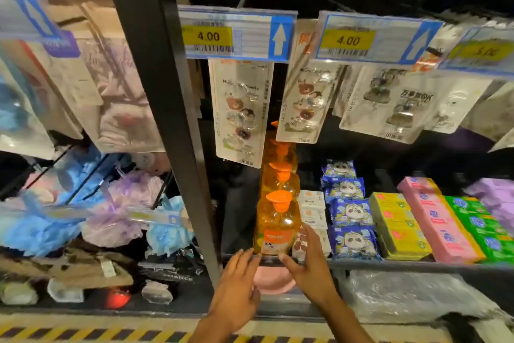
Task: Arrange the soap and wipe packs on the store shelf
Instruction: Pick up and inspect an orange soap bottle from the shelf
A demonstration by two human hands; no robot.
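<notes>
Soap seemed to us the part of the job in hand: both hands were at the front orange pump bottle, the nearest of a single file of like bottles running back into the shelf. It stood upright at the front lip, at the left end of the stocked goods. Just to its right sat small white boxes, then blue panda-print wipe packs, then yellow, pink and green packs in rows.

We took this for squaring the bottle up, not carrying it, since it rested on the shelf and neither hand was wrapped round it. The next move, in our judgement, called for a light two-sided nudge to face the label forward and line the bottle up with those behind, without tipping it off the lip or pushing the white boxes askew.

Our left hand reached up from below, back toward us, fingers straight and a little spread. Their tips lay at the shelf lip under the bottle's left corner, and the hand held nothing. Our right hand came in from the right, also spread and holding nothing. Its thumb lay across the lip below the bottle's front, and its fingers ran up the bottle's right side, between it and the white boxes. Blur kept us from telling whether they pressed it or merely lay alongside.
</notes>
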